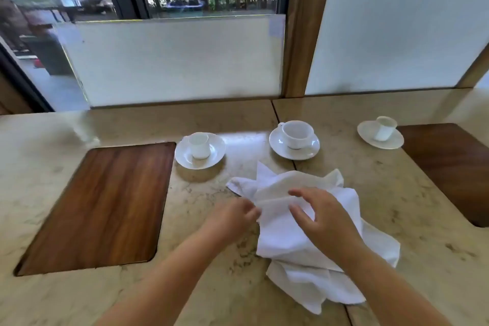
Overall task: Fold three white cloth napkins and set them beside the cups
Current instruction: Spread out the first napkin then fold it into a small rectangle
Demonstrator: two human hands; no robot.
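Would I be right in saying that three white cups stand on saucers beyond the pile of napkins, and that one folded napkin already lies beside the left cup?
Not quite. The head view shows three cups on saucers, left cup, middle cup and right cup, beyond the pile of napkins, but no folded napkin lies beside any cup. All the cloth is still in the pile, under the left hand and right hand.

Bare tabletop between napkin heap and three saucered cups; wood inlay left unobstructed; glass partition blocks beyond.
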